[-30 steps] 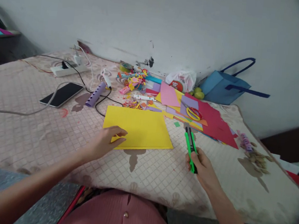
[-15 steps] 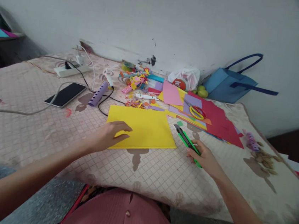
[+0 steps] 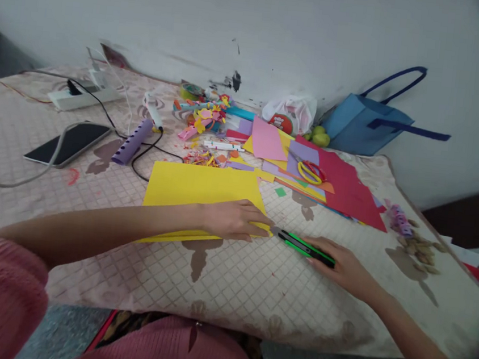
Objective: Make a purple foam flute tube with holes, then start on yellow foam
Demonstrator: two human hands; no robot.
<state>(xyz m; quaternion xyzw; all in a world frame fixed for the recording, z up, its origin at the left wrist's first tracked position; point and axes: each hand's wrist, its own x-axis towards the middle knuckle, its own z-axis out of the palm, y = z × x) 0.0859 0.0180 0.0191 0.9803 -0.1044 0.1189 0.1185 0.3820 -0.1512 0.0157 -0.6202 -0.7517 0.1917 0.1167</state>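
Observation:
Yellow sheets (image 3: 196, 186) lie on the patterned cloth in front of me, with a fold or lower layer showing along the near edge. My left hand (image 3: 237, 219) rests over their near right corner, its fingers closed on that corner and pointing right. My right hand (image 3: 333, 261) is wrapped round a green and black utility knife (image 3: 301, 245). The knife's blade end points left and meets the corner beside my left fingertips; whether it touches the paper is too small to tell.
A phone (image 3: 70, 143), a purple punched tube (image 3: 133, 141) and a power strip (image 3: 83, 97) with cables lie left. Paper flowers (image 3: 207, 119), scissors (image 3: 312, 172), red paper (image 3: 345, 185) and a blue bag (image 3: 362, 127) stand or lie behind. Peanuts (image 3: 420, 250) are at right.
My left hand has moved right across the yellow sheets to their near right corner. The knife has turned flatter, its blade end now at that corner. The view has shifted slightly right.

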